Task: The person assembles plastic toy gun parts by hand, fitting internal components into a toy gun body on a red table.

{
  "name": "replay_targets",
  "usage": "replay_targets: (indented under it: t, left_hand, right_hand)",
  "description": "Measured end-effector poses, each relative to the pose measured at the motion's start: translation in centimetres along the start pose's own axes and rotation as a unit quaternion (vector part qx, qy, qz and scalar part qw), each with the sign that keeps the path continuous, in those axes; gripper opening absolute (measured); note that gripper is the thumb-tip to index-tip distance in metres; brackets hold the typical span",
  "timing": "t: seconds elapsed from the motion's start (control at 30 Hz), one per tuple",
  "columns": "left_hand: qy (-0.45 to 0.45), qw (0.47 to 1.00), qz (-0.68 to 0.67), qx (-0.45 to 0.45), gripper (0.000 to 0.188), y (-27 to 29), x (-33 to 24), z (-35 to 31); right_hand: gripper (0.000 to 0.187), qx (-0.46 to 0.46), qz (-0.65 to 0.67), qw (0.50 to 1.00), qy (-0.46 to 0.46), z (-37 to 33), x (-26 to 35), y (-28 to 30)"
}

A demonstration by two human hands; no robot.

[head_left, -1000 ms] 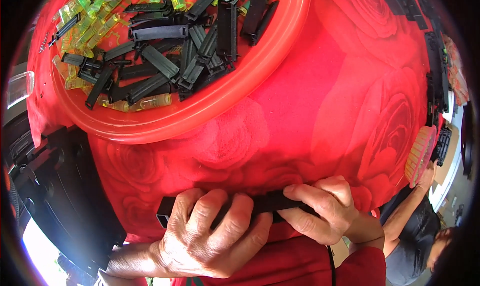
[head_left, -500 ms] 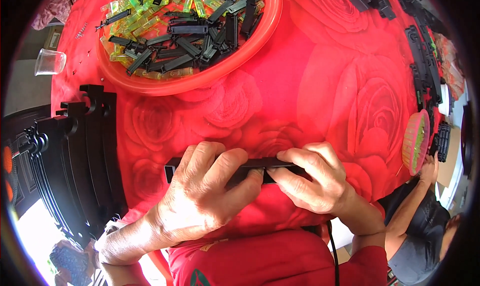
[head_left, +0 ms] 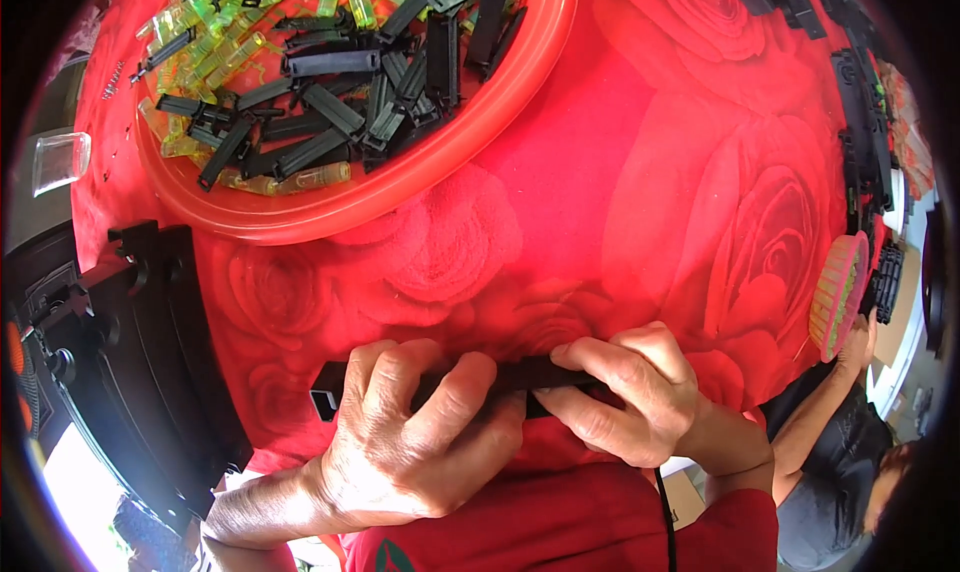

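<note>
we see most of the long black plastic bar (head_left: pixel 500 377) hidden under fingers, only its hollow squared left end and a short middle stretch show, so we cannot tell its full length or what its right end looks like. left hand (head_left: pixel 420 442) wraps over the bar from above, fingers curled tight around it, palm side hidden from us. right hand (head_left: pixel 625 397) is closed on the bar's right part, fingertips pinching along its edge, thumb out of sight. bar sits low centre, just above the near edge of the table, over the red rose-print tablecloth (head_left: pixel 640 172), which looks soft and slightly glossy. up top a round red plastic basin (head_left: pixel 400 187) is cut off by the frame edge; it holds a jumble of matte black clips (head_left: pixel 330 107) and translucent yellow-green plastic pieces (head_left: pixel 290 180), shapes hard to sort out in the pile. at far right more black parts (head_left: pixel 860 122) line the table edge, bent by the lens and too small to read. a round pinkish basket (head_left: pixel 838 294) stands edge-on there, contents unclear. another person's arm (head_left: pixel 830 402) reaches near it. dark black frame (head_left: pixel 150 372) at left, partly cut off.
</note>
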State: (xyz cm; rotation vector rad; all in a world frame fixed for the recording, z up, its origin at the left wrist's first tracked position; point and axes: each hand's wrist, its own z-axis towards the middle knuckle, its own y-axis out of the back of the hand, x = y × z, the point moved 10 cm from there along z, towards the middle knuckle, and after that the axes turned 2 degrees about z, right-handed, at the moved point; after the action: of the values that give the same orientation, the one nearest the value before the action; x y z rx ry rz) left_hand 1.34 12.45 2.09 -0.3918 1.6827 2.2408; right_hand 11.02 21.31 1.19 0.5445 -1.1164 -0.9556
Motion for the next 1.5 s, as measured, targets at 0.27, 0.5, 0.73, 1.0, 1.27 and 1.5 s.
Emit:
replay_targets:
  t: [0.27, 0.5, 0.73, 1.0, 1.27, 1.5]
  left_hand:
    - [0.051, 0.998, -0.015, 0.032, 0.036, 0.2, 0.1, -0.2]
    - [-0.015, 0.961, -0.270, -0.052, 0.027, 5.9, -4.2, -1.4]
    - [-0.047, 0.786, -0.614, -0.060, 0.019, 7.2, -10.4, -0.4]
    - [-0.088, 0.781, -0.618, -0.027, 0.018, 8.4, -14.6, -0.3]
    - [-0.095, 0.745, -0.661, 0.000, 0.018, 7.9, -13.9, -0.4]
    - [-0.120, 0.718, -0.685, 0.026, 0.019, 9.6, -14.3, 0.2]
  right_hand:
    - [0.025, -0.038, 0.004, 0.999, 0.017, -0.4, 0.5, 0.0]
    - [0.034, -0.039, -0.003, 0.998, 0.045, -1.3, 3.9, 0.6]
    - [0.028, -0.075, -0.047, 0.996, 0.025, -3.0, 3.5, 1.3]
    - [0.026, -0.102, -0.046, 0.993, 0.042, -3.0, 4.3, 1.2]
    - [0.027, -0.094, -0.057, 0.993, 0.046, -3.1, 4.1, 1.1]
    - [0.026, -0.083, -0.061, 0.993, 0.053, -2.9, 4.7, 0.9]
